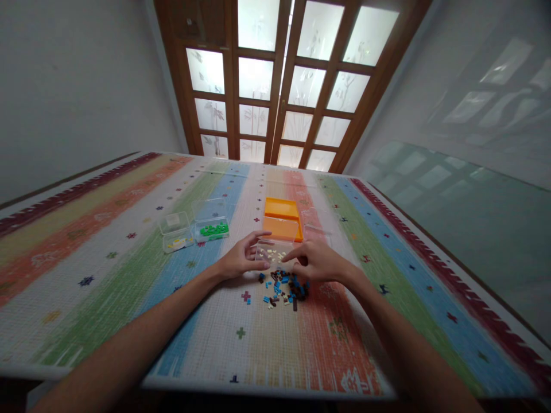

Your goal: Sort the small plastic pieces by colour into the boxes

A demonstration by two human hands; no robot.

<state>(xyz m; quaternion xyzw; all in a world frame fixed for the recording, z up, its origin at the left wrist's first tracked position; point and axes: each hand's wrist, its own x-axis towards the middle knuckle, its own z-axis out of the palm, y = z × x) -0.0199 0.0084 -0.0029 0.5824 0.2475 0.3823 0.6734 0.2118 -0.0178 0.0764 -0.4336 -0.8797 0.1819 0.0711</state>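
A small clear plastic box (262, 250) with cream-coloured bits (272, 252) in it stands between my hands. My left hand (241, 256) grips its left side, with the thumb at the front and the fingers round the back. My right hand (316, 260) is at the box's right edge, its index finger stretched in over the cream bits and the other fingers curled. The thumb is apart from the index finger, and I see nothing held between them. Just in front of the box lies a loose heap of small blue, brown and cream building bricks (279, 287), partly under my right hand.
Behind the box is an orange tray (281, 207) with compartments and a clear lid-like piece over its near part. To the left, open clear boxes hold green bricks (214, 230) and yellow-and-white pieces (178, 244). A striped cloth (206, 338) covers the table.
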